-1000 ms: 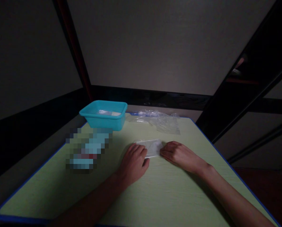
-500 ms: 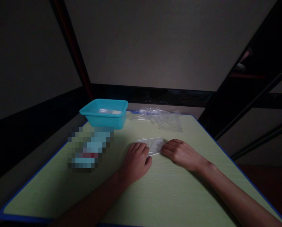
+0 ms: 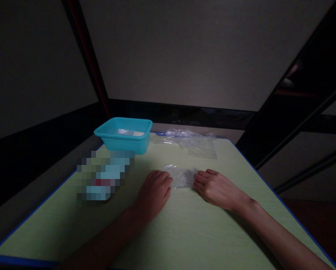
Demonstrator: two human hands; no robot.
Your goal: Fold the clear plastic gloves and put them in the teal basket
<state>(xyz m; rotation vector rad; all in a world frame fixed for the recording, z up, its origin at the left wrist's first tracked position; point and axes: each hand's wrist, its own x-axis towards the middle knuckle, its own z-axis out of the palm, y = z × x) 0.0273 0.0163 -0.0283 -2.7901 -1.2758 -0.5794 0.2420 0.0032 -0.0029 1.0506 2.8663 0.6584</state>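
Note:
A small, flat piece of clear plastic, seemingly a folded plastic bag [image 3: 183, 177], lies on the table between my two hands. At its left end my left hand [image 3: 154, 193] is closed, fingers curled over the edge and thumb alongside. My right hand [image 3: 214, 188] is closed on the right end, knuckles up and fingertips tucked under. The plastic looks slightly wrinkled, and both its ends are partly hidden by my fingers. Beyond it lies a larger crumpled sheet of clear plastic [image 3: 198, 144], apart from both hands.
A turquoise plastic basin [image 3: 125, 144] stands at the table's back left, with something whitish and clear inside. In front of it lies a pixelated light-blue object [image 3: 108, 176] with a red patch. The pale green table [image 3: 190, 232] has a blue edge. A wall rises behind.
My hands have moved slightly apart, the left one to the left and nearer me. The clear plastic shows more between them and its outline looks less straight.

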